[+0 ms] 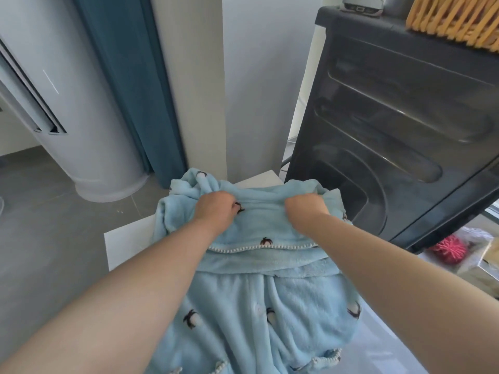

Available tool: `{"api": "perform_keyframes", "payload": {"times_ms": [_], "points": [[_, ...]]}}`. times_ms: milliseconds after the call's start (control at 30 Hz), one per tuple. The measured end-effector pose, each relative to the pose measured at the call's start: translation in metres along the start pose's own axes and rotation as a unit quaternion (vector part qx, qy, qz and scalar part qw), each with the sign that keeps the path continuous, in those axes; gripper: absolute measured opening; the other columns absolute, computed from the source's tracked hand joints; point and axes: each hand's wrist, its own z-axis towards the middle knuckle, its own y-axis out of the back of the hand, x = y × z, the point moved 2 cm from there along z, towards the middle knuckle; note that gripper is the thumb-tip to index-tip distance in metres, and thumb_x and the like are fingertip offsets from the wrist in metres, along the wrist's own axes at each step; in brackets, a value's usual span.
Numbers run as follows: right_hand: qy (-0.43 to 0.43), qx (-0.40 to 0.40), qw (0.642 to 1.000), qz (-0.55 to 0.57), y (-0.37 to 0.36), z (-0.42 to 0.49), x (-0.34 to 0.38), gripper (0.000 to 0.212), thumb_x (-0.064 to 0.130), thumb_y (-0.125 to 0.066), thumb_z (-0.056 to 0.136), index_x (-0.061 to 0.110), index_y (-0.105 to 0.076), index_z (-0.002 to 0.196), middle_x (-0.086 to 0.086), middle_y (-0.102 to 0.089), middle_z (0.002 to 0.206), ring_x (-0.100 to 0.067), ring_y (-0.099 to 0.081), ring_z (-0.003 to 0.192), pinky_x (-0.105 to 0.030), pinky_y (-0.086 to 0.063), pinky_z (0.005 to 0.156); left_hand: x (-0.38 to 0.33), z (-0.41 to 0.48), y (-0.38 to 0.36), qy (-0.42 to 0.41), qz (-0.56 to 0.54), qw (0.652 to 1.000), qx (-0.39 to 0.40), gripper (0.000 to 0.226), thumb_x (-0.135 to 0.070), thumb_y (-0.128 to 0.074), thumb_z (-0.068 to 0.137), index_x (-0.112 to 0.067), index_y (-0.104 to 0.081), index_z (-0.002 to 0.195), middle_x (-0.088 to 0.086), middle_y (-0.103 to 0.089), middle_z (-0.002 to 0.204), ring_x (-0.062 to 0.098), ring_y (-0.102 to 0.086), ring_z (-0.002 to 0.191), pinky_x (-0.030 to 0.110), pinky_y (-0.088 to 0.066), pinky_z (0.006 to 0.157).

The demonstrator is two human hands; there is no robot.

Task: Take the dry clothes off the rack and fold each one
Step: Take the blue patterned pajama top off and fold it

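Fold in progress | pale blue fleece garment with small dark motifs (pixel 251 292) lies on white table (pixel 127 247) | left hand (pixel 214 207), right hand (pixel 306 209) each pinch its far edge | rack unseen; remaining clothes possibly elsewhere

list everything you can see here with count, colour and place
fleece garment: 1, light blue, spread on the table
table: 1, white, under the garment
appliance: 1, dark grey, right
woven basket: 1, yellow, atop the appliance
small device: 1, grey, atop the appliance
cylindrical unit: 1, white, left side
curtain: 1, blue, behind the unit
spiky ball: 1, pink, lower right
left hand: 1, grips the garment's far part
right hand: 1, grips the garment's far part
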Motion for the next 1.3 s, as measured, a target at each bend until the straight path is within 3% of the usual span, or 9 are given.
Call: {"api": "perform_keyframes", "payload": {"times_ms": [67,133,233,367,567,767,967,1167,1300], "points": [[0.022,-0.045,0.996,0.080,0.000,0.009,-0.003,0.032,0.017,-0.062,0.079,0.021,-0.054,0.110,-0.001,-0.050,0.120,-0.026,-0.051,0.112,-0.035,-0.044,0.086,0.008,0.013,0.006,-0.008,-0.018,1.000,-0.001,0.025,-0.032,-0.059,0.089,-0.016,-0.060,0.109,0.005,-0.058,0.115,0.027,-0.053,0.106,0.036,-0.042,0.083],[0.039,-0.078,0.975,0.207,-0.005,0.020,-0.009,0.060,0.007,-0.059,0.081,0.015,-0.036,0.137,-0.009,-0.033,0.141,-0.030,-0.035,0.131,-0.037,-0.035,0.098,0.015,0.026,0.007,-0.069,0.086,0.994,0.027,0.059,-0.041,-0.067,0.080,-0.022,-0.045,0.132,0.002,-0.042,0.138,0.027,-0.036,0.129,0.039,-0.033,0.101],[0.066,0.013,0.974,0.215,-0.014,0.040,-0.019,0.098,0.013,-0.067,0.080,0.019,0.001,0.152,-0.007,0.000,0.159,-0.027,0.001,0.147,-0.046,-0.009,0.117,0.019,0.040,0.006,-0.124,0.181,0.967,0.126,0.107,-0.055,-0.069,0.073,-0.026,-0.003,0.152,-0.004,-0.002,0.159,0.023,0.006,0.146,0.051,-0.001,0.115],[0.055,0.156,0.963,0.215,-0.015,0.060,-0.035,0.122,0.043,-0.080,0.069,0.028,0.009,0.151,-0.004,-0.017,0.157,-0.029,-0.020,0.143,-0.047,-0.020,0.115,0.023,0.060,0.000,-0.099,0.168,0.953,0.232,0.121,-0.064,-0.072,0.063,-0.023,-0.001,0.151,0.001,-0.023,0.156,0.021,-0.008,0.146,0.050,-0.001,0.115],[0.085,0.314,0.912,0.251,-0.017,0.067,-0.046,0.074,0.037,-0.085,0.066,0.017,-0.054,0.130,0.000,-0.064,0.121,-0.025,-0.059,0.115,-0.035,-0.049,0.095,0.028,0.068,0.013,-0.075,0.167,0.926,0.330,0.090,-0.058,-0.080,0.059,-0.018,-0.044,0.131,-0.002,-0.055,0.128,0.021,-0.050,0.118,0.033,-0.040,0.100],[0.055,0.213,0.953,0.208,-0.007,0.057,-0.041,0.035,0.032,-0.084,0.066,0.015,-0.063,0.089,0.004,-0.062,0.077,-0.017,-0.061,0.076,-0.024,-0.048,0.063,0.025,0.066,0.033,-0.073,0.225,0.896,0.375,0.060,-0.037,-0.079,0.072,-0.018,-0.057,0.124,-0.001,-0.061,0.119,0.020,-0.055,0.111,0.027,-0.043,0.092],[0.033,0.062,0.987,0.146,0.025,0.049,-0.040,0.035,0.031,-0.079,0.065,0.013,-0.062,0.089,-0.001,-0.060,0.077,-0.019,-0.058,0.067,-0.023,-0.044,0.053,0.030,0.057,0.064,-0.071,0.290,0.923,0.242,0.022,-0.028,-0.064,0.078,-0.026,-0.062,0.099,-0.010,-0.053,0.078,0.018,-0.057,0.093,0.038,-0.042,0.097],[-0.005,-0.103,0.986,0.131,0.069,0.041,-0.048,0.020,0.020,-0.058,0.081,0.019,-0.055,0.100,-0.004,-0.063,0.105,-0.026,-0.059,0.102,-0.035,-0.038,0.095,0.031,0.047,0.104,-0.051,0.341,0.938,0.040,0.019,-0.009,-0.048,0.085,-0.027,-0.044,0.079,-0.007,-0.054,0.083,0.021,-0.059,0.100,0.041,-0.019,0.111],[-0.038,-0.217,0.972,0.079,0.092,0.032,-0.054,0.010,0.011,-0.048,0.086,0.018,-0.048,0.092,-0.002,-0.056,0.077,-0.028,-0.060,0.096,-0.045,-0.023,0.111,0.032,0.041,0.131,-0.051,0.361,0.929,-0.065,0.023,-0.001,-0.048,0.081,-0.025,-0.050,0.084,-0.002,-0.063,0.092,0.023,-0.059,0.097,0.041,-0.022,0.108]]}}
